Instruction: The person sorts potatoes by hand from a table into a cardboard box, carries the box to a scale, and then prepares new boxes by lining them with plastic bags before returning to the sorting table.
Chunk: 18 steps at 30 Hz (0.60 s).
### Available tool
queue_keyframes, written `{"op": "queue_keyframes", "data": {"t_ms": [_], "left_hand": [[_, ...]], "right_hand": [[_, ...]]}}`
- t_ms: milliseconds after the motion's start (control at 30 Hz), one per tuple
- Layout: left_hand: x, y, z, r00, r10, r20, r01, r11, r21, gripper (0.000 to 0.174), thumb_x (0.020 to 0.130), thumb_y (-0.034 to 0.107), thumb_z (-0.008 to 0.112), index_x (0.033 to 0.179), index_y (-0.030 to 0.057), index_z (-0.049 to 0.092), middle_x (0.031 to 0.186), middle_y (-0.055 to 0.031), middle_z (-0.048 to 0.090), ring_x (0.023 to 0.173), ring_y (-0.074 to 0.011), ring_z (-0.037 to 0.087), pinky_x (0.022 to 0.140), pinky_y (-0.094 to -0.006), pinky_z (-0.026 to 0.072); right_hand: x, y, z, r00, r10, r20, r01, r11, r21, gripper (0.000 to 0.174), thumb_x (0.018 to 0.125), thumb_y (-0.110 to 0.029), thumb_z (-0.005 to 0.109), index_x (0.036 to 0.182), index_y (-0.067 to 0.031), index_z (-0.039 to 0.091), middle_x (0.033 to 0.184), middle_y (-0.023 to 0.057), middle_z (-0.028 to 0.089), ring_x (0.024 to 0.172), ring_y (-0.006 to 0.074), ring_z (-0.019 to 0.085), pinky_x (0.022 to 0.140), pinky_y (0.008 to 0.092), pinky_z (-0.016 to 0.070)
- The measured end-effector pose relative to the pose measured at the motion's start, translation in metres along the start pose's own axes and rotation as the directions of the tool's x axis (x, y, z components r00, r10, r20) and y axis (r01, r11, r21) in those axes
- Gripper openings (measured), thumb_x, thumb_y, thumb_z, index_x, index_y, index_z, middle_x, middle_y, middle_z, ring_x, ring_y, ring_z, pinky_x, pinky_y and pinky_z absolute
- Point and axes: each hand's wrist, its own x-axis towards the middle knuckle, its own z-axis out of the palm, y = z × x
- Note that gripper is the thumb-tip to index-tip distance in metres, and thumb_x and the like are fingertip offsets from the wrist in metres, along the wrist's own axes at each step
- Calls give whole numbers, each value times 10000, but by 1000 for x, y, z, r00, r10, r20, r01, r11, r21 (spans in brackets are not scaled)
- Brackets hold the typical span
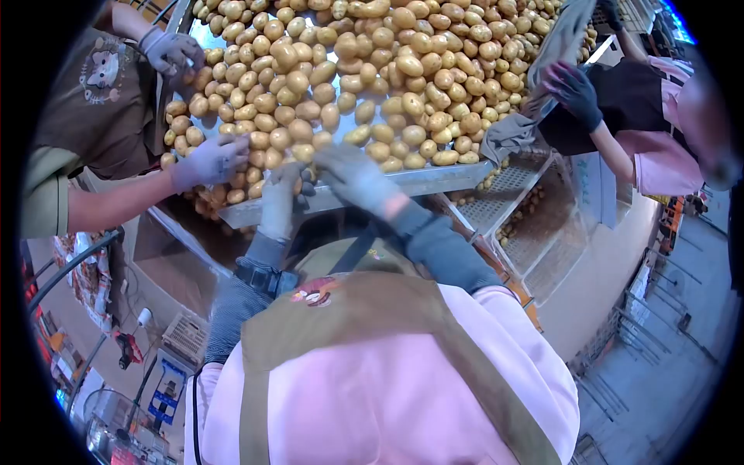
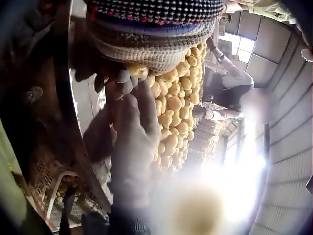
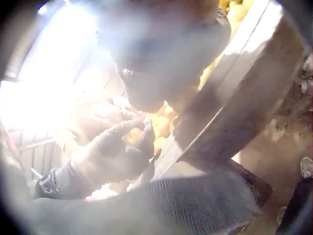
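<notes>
My gloved left hand [image 1: 280, 203] is at the near rim of a metal sorting table [image 1: 372, 186], its fingers curled round a small potato [image 3: 133, 137]. The same potato shows beside dark glove fingertips in the left wrist view. My gloved right hand [image 1: 353, 177], slightly blurred, reaches over the rim just right of the left hand. Its fingers look extended in the left wrist view, close by the left fingertips; its palm side is hidden. Beyond both hands lies a broad heap of yellow potatoes [image 1: 434, 70].
On the left, another person's gloved hands [image 1: 209, 161] are among the potatoes. A person in a dark apron [image 1: 573, 101] stands at the right. Grey cloth [image 1: 511, 136] drapes over the right rim. Below it sit perforated crates [image 1: 511, 201] with some potatoes.
</notes>
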Motion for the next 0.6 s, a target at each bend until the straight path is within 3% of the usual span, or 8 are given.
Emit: {"op": "queue_keyframes", "data": {"t_ms": [33,100,167,233,333,467,567,600], "left_hand": [[-2,4,3,1000,21,-18,-19,998,68,220,965,249,608,1042,44,628,805,-20,645,584,-85,562,479,-199,418],[12,-13,-5,1000,-23,13,23,1000,12,232,972,163,598,1163,36,633,925,-30,655,688,-93,624,507,-194,453],[15,-21,-5,1000,-8,-9,8,999,34,219,966,146,611,1157,43,637,946,-25,656,732,-86,633,509,-186,450],[26,-33,-4,983,181,11,-181,972,152,259,937,210,661,1126,32,645,935,-81,664,802,-131,614,655,-272,498],[27,-19,20,859,492,143,-483,687,543,265,909,164,654,1130,20,637,1064,-146,657,1072,-269,610,962,-367,464],[37,-14,27,769,553,319,-572,374,730,251,854,83,645,1104,61,650,1136,-152,629,1086,-350,587,975,-416,463],[42,-14,22,729,574,374,-593,256,763,261,844,72,643,1105,62,650,1141,-139,628,1085,-345,582,971,-425,462],[42,-14,19,696,596,401,-616,209,759,256,838,71,645,1094,65,658,1140,-132,628,1084,-340,578,963,-435,462]], "right_hand": [[-2,-5,-27,997,-3,-81,0,999,-36,288,830,-81,612,1114,-72,656,1045,140,681,986,346,643,904,440,505],[-1,2,-75,904,415,101,-369,878,-303,220,841,-50,559,1043,-57,644,1022,168,658,954,371,622,847,459,495],[6,29,-91,934,145,-325,-276,873,-403,291,874,-173,580,1139,-66,637,1060,176,648,991,360,610,831,460,496],[41,43,-89,939,134,-316,-307,739,-600,436,878,-276,623,1276,-99,590,1166,156,618,1016,339,610,854,439,503],[91,55,-70,915,397,-76,-362,723,-588,545,842,-289,660,1347,-145,514,1351,154,523,1014,376,615,837,459,531],[96,63,-42,940,326,99,-149,654,-742,580,853,-356,651,1393,-191,517,1362,84,529,984,292,618,743,425,539],[68,41,-61,961,187,205,-6,754,-657,401,866,-296,621,1249,-177,647,1363,89,532,1020,310,615,775,432,523],[64,38,-69,966,173,191,-24,798,-602,275,881,-285,607,1111,-157,689,1184,92,622,986,292,626,778,412,523]]}}
